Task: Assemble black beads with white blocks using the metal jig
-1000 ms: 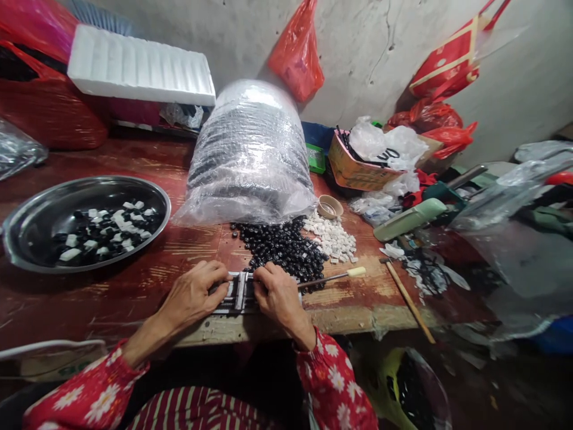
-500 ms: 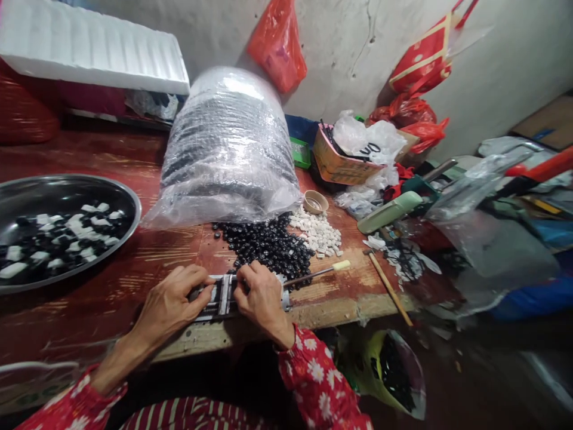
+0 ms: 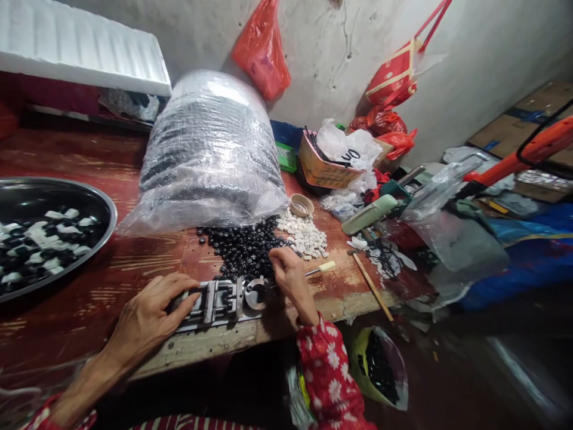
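Note:
At the bench edge lies a metal jig [image 3: 210,307] with rails, a crossbar and a round ring at its right end. My left hand [image 3: 154,304] is closed around the jig's left end, thumb in front and fingers behind. Right of the ring, my right hand [image 3: 290,280] has its fingers curled together at the edge of a pile of small black round parts [image 3: 246,248]. Whatever those fingertips hold is hidden. A heap of small white parts [image 3: 307,234] lies just behind them. A tool with a pale yellow handle [image 3: 326,266] reaches behind my right hand.
A metal basin [image 3: 111,221] of black and white parts stands left. A bulging clear plastic sack [image 3: 212,149] sits behind the piles, near a small round tub [image 3: 301,205]. A hammer [image 3: 371,285] lies right. Below the edge hangs an opened bag [image 3: 400,382] of black pieces.
My right hand has left the jig and moved right to the black pile, uncovering the ring. My left hand stays on the jig. The whole view has shifted toward the right.

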The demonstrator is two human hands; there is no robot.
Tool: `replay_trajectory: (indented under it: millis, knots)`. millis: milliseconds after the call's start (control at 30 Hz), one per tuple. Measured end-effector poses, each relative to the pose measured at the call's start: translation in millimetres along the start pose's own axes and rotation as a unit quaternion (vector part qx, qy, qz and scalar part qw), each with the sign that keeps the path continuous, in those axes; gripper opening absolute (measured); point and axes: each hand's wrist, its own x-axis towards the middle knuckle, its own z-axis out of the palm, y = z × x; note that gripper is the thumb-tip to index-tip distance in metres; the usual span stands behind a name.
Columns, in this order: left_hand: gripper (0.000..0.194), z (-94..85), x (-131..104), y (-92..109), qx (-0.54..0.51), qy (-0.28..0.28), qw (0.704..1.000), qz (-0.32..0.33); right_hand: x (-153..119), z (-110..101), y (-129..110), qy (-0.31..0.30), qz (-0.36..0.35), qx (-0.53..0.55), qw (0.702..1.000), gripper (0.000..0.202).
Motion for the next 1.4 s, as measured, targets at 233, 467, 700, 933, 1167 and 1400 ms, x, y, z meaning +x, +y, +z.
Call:
replay_trajectory:
  millis: [233, 467, 700, 933, 1167, 1400]
  knots:
    - [0.031, -0.5, -4.3, 1.5, -0.018, 0.035, 0.999, -0.013, 40.5, -8.4, 48.1, -0.075, 0.043, -0.193, 0.977, 0.036]
    - [0.028, -0.9, -8.9, -4.2, -0.023, 0.037, 0.999, -0.001, 42.9, -13.7, 47.0, -0.090, 0.008, -0.172, 0.981, 0.030]
    - [0.025, 2.0, -8.5, -4.6, -0.014, 0.042, 0.999, 0.005, 38.9, -7.8, 48.7, -0.072, 0.023, -0.138, 0.988, 0.016]
    - [0.027, 0.2, -10.3, -6.3, -0.009, 0.036, 0.999, 0.010, 26.6, -18.7, 46.8, -0.028, 0.019, -0.077, 0.996, 0.022]
    - [0.031, 4.9, -11.4, -11.7, 0.002, 0.068, 0.997, 0.035, -85.1, -33.5, 86.6, 0.311, 0.099, -0.014, 0.945, 0.025]
    - [0.033, 4.2, -8.7, -4.9, 0.020, 0.065, 0.997, 0.037, -121.9, 16.5, 93.9, 0.142, 0.138, -0.072, 0.978, 0.027]
